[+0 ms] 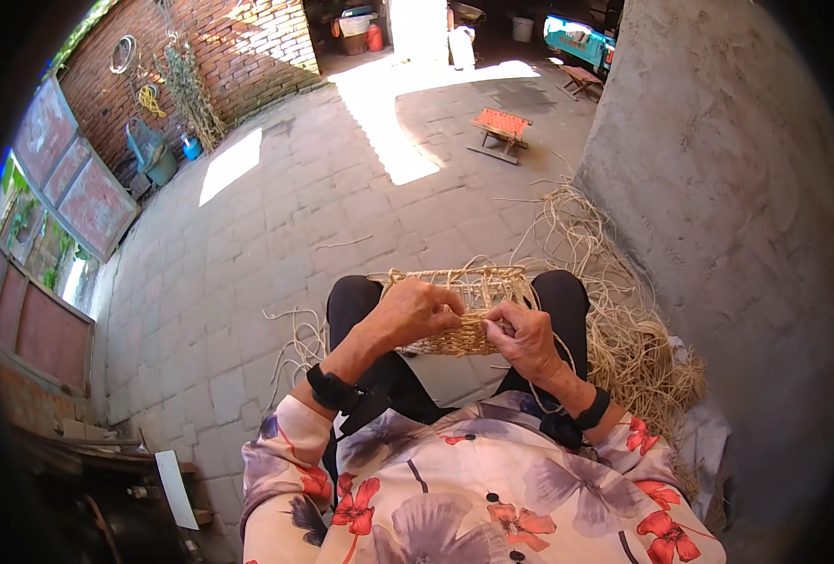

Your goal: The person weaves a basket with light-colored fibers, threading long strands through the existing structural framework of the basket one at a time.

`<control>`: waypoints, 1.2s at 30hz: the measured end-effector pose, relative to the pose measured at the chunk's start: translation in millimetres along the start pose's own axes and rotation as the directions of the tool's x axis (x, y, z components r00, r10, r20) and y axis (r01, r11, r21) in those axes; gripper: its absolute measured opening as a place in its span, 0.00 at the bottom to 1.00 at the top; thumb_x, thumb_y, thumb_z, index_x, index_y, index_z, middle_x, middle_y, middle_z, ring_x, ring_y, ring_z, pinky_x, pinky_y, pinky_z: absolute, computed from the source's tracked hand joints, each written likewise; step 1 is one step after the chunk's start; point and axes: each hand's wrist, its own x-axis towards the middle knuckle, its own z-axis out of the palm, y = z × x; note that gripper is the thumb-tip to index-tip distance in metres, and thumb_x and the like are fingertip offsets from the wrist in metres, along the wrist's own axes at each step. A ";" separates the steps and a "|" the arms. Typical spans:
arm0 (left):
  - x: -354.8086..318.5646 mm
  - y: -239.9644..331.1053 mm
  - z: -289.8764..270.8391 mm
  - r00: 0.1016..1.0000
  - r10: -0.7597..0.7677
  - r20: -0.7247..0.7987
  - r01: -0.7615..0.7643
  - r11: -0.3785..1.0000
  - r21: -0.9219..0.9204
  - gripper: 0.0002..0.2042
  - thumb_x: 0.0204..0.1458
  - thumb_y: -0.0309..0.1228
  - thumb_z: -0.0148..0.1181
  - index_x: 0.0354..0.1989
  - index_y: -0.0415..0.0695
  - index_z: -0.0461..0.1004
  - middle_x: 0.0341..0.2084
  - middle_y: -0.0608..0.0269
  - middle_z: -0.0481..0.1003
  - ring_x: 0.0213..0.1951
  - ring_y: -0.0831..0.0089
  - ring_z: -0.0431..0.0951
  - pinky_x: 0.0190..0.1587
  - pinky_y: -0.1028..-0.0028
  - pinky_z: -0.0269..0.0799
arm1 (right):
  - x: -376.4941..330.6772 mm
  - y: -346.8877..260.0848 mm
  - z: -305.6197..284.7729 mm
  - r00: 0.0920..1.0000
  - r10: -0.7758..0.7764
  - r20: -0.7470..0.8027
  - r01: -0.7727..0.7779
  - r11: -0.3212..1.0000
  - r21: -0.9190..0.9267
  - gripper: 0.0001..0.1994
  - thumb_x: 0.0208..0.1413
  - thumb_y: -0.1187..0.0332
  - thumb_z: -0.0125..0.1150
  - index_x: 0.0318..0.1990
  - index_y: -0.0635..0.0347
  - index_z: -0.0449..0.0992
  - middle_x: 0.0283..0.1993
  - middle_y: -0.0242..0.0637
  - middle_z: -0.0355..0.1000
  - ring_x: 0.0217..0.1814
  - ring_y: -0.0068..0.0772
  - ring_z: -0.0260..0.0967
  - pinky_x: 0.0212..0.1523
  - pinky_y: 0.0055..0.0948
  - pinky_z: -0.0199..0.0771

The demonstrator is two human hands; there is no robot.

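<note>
A partly woven straw-cord basket (478, 343) rests between my knees, its upper part an open frame of cords. My left hand (409, 312) is closed over the woven band from the left, with thumb and fingertips pinched at its edge. Just to the right, my right hand (528, 346) is pinched at the same band. It seems to grip a strand there, though the fingertips partly cover it. A loose cord (567, 352) curves past my right wrist. Both wrists wear dark bands.
A big heap of loose straw cord (638, 362) lies by my right leg along the plastered wall (717, 188). More strands (302, 348) lie left of my knee. A low stool with an orange seat (501, 124) stands ahead on the paving. Metal gates (74, 169) are at left.
</note>
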 end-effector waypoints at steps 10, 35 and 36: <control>5.8 -0.9 6.2 0.990 0.100 0.095 -0.125 0.946 0.299 0.09 0.50 0.30 0.57 0.35 0.42 0.81 0.25 0.47 0.78 0.29 0.52 0.80 0.34 0.60 0.75 | -3.8 2.0 1.7 0.999 -0.033 -0.014 0.032 0.999 -0.024 0.05 0.50 0.73 0.64 0.30 0.60 0.73 0.20 0.42 0.72 0.23 0.41 0.75 0.24 0.34 0.72; 18.2 -9.1 -14.7 0.868 -0.172 0.465 0.419 0.757 -0.502 0.15 0.57 0.27 0.51 0.54 0.48 0.69 0.20 0.73 0.66 0.17 0.85 0.66 0.17 0.82 0.61 | 12.2 -10.4 18.0 0.947 -0.310 0.081 0.321 0.926 -0.198 0.05 0.49 0.75 0.64 0.31 0.60 0.73 0.25 0.42 0.72 0.26 0.47 0.73 0.27 0.39 0.71; 21.4 -7.4 -17.5 0.854 -0.170 0.491 0.405 0.811 -0.422 0.17 0.56 0.26 0.50 0.55 0.49 0.68 0.20 0.73 0.66 0.18 0.84 0.67 0.18 0.80 0.62 | 11.0 -9.1 18.3 0.951 -0.298 0.081 0.308 0.932 -0.193 0.05 0.49 0.75 0.64 0.31 0.60 0.73 0.25 0.42 0.72 0.26 0.47 0.74 0.27 0.39 0.72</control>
